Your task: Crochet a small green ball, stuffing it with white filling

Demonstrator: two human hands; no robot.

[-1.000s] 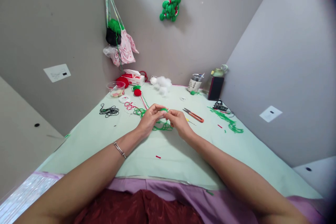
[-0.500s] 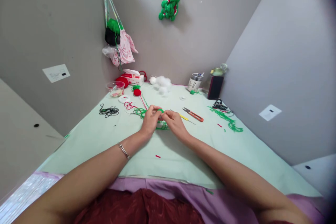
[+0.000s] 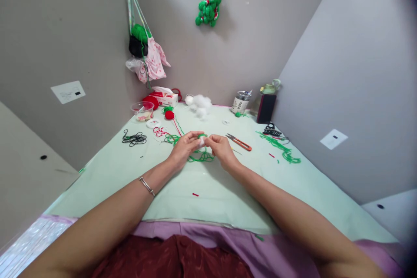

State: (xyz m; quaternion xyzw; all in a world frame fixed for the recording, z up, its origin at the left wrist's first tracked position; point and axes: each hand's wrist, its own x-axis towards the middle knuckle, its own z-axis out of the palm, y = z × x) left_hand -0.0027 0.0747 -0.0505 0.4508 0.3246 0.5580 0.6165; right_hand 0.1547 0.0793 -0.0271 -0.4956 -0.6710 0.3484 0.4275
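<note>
Over the middle of the table my left hand is closed around a small green crocheted piece. A white tuft of stuffing shows at that piece, between the hands. My right hand pinches at the tuft with thumb and fingers, its fingertips close to the left ones. Loose green yarn lies on the table beneath both hands. A crochet hook lies partly hidden behind my right hand, and orange-handled thread snips rest just beyond it.
White stuffing is heaped at the back, beside a tissue box. A red yarn ball, black cord and a plastic tub lie left. To the right are green strands, a pen holder and a phone.
White stuffing now shows between my hands at the green piece. My right hand has shifted slightly right, covering more of the crochet hook, and my left forearm has moved a little left.
</note>
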